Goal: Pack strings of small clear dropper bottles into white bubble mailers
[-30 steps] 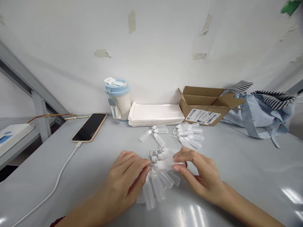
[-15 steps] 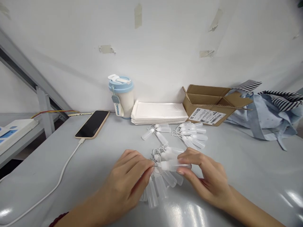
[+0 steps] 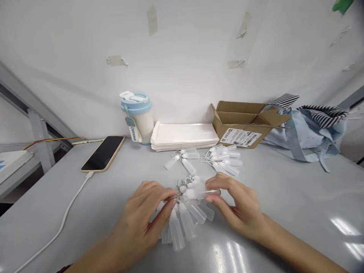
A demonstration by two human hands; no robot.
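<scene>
A small translucent plastic squeeze bottle [image 3: 196, 193] lies sideways between my hands, its white neck toward the left. My right hand [image 3: 237, 206] pinches its rounded base between thumb and fingers. My left hand [image 3: 148, 212] pinches thumb and forefinger together at the bottle's thin tip; the fingertips hide just what is in the pinch. Below and behind is a heap of similar bottles [image 3: 176, 233] with white caps and thin white loops, partly covered by my left hand. Two smaller groups lie farther back: a few bottles [image 3: 187, 165] and a fuller cluster [image 3: 227, 161].
A stack of white envelopes [image 3: 184, 134] stands at the back, beside an open cardboard box [image 3: 241, 132]. A blue-lidded cup [image 3: 145, 123] and a phone [image 3: 104, 153] with a white cable [image 3: 66, 218] are left. A light-blue cloth bag [image 3: 309, 136] lies right on the grey table [image 3: 284, 189].
The whole view has shifted, so things appear farther left. Both hands keep their pinch on the bottle, with little visible change between them.
</scene>
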